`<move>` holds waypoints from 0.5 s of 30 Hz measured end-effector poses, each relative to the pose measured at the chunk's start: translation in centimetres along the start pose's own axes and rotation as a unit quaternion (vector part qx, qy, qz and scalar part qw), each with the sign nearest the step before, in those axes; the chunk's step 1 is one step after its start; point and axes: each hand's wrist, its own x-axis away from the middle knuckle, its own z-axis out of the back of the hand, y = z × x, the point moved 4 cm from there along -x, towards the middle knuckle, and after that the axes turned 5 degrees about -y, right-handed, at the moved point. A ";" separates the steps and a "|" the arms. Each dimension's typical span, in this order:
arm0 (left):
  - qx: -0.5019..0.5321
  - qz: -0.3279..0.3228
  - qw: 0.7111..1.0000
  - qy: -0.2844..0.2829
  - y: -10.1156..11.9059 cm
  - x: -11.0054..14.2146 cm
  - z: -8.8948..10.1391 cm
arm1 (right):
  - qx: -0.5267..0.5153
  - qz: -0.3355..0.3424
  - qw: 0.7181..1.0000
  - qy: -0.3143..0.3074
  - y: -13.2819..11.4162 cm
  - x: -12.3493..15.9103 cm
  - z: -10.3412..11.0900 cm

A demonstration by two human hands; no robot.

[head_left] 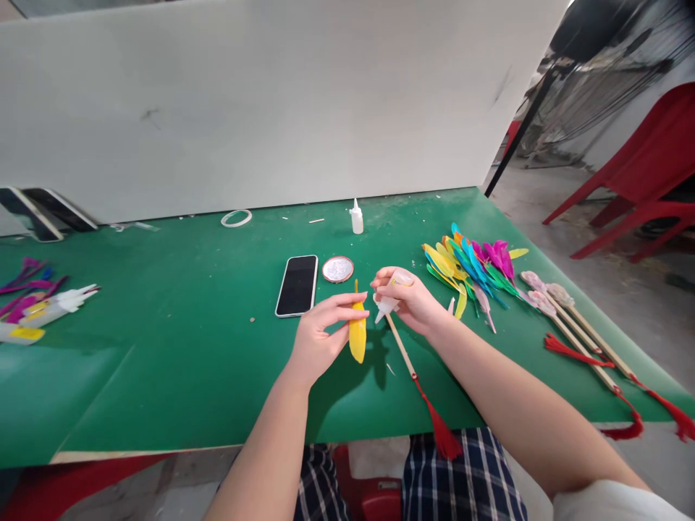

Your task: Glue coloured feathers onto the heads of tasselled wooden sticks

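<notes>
My left hand [320, 339] pinches a yellow feather [357, 334] above the green table [179, 340], its quill end pointing up. My right hand [408, 298] is closed on a small translucent glue bottle [388, 298] and a thin wooden stick [402, 346] with a red tassel [441, 427] that hangs past the front edge. The bottle's nozzle points left toward the feather. The two hands are close together, near the table's middle.
A black phone [297, 285] and a round lid [337, 269] lie just beyond my hands. A white glue bottle [356, 218] and a white ring [236, 218] sit further back. Coloured feathers [470, 268] are piled at right, beside several tasselled sticks [583, 340]. More feathers [32, 300] lie far left. Red chairs [641, 188] stand on the floor.
</notes>
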 end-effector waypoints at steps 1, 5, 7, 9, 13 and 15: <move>-0.001 0.000 1.000 0.000 0.0 0.0 0.0 | 0.008 0.001 1.000 0.001 0.0 0.0 0.0; 0.001 -0.002 1.000 -0.001 0.0 0.0 0.1 | 0.050 0.017 0.999 0.008 -0.2 0.1 -0.4; 0.001 0.001 1.000 -0.003 0.0 0.0 0.1 | 0.078 0.029 0.996 0.016 -0.3 0.1 -0.5; 0.000 0.006 1.000 -0.002 -0.1 0.0 0.1 | 0.108 0.044 0.993 0.032 -0.5 0.2 -0.6; -0.010 0.010 1.000 0.003 -0.1 0.1 0.1 | 0.144 0.071 0.984 0.077 -0.9 0.3 -0.3; -0.020 0.009 1.000 0.004 -0.1 0.0 0.1 | 0.147 0.079 0.981 0.095 -1.0 0.4 -0.1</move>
